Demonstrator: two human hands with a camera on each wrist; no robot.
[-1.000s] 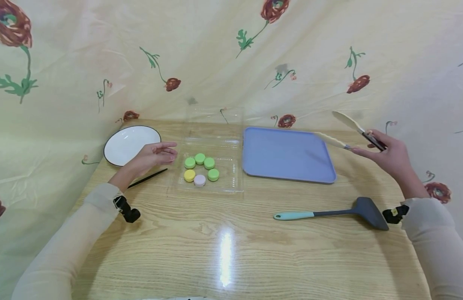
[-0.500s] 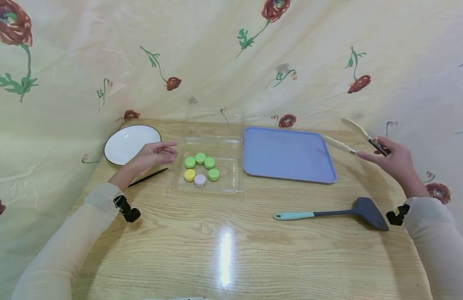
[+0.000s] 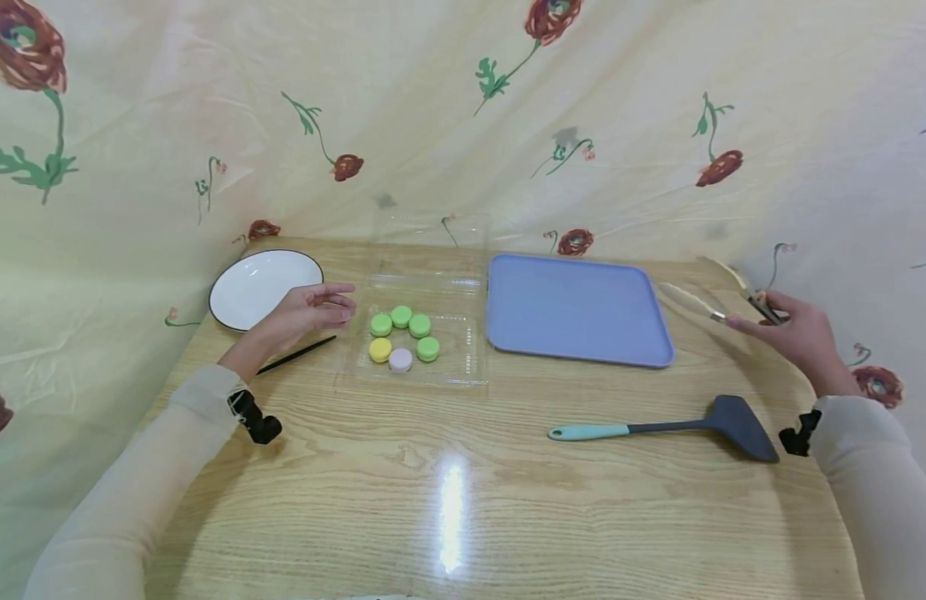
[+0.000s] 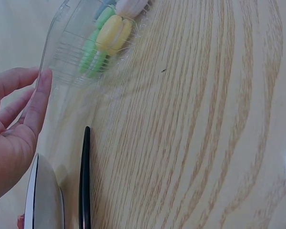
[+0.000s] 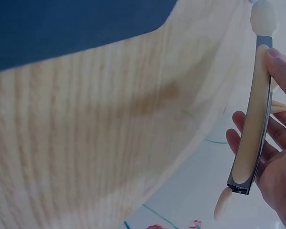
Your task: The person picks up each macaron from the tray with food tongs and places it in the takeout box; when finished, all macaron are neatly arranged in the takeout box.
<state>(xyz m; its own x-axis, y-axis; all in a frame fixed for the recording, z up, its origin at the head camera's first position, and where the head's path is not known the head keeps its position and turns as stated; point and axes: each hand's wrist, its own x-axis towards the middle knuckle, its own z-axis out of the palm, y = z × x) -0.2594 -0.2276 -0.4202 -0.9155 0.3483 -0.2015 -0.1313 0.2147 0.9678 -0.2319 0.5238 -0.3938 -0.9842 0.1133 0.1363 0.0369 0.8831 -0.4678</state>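
Note:
In the head view my right hand (image 3: 796,337) grips a pair of tongs (image 3: 691,300) with pale tips, held above the table right of the blue tray (image 3: 580,310). The right wrist view shows the thumb and fingers round the tongs' dark-edged, beige handle (image 5: 250,119). My left hand (image 3: 301,317) stays at the left edge of a clear plastic box (image 3: 455,367), its fingers nearly straight. Whether the fingertips touch the box is hard to tell. Green macarons (image 3: 428,348), a yellow macaron (image 3: 380,350) and a lilac macaron (image 3: 400,360) sit in the box, whose lid stands raised behind.
A white dark-rimmed dish (image 3: 256,287) lies behind my left wrist, with a thin black stick (image 3: 301,354) in front. A spatula (image 3: 665,427) with a turquoise handle lies at the front right. Flowered cloth (image 3: 432,125) hangs behind the table.
My right hand has moved down and slightly right with the tongs, away from the tray. The left hand, the box and the macarons have stayed put.

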